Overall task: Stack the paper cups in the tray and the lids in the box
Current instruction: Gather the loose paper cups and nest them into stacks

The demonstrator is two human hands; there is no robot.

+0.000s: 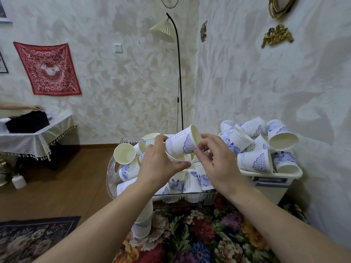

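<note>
My left hand (159,160) grips a white paper cup with blue print (181,142), held on its side above the clear tray (112,173), mouth pointing right. A second cup rim shows under my left fingers. My right hand (216,162) pinches the held cup's rim with thumb and fingertips. The tray is heaped with several loose cups (131,168). To the right, a white box (273,174) also holds several cups (254,161). A tall stack of nested cups (143,219) lies below my left forearm. No lids are visible.
The tray and box sit on a floral cloth (199,234) against the right wall. A floor lamp (178,73) stands behind the tray. At far left a lace-covered table (38,135) holds a black box, with another person's hand above it. A white bottle (18,180) stands on the wood floor.
</note>
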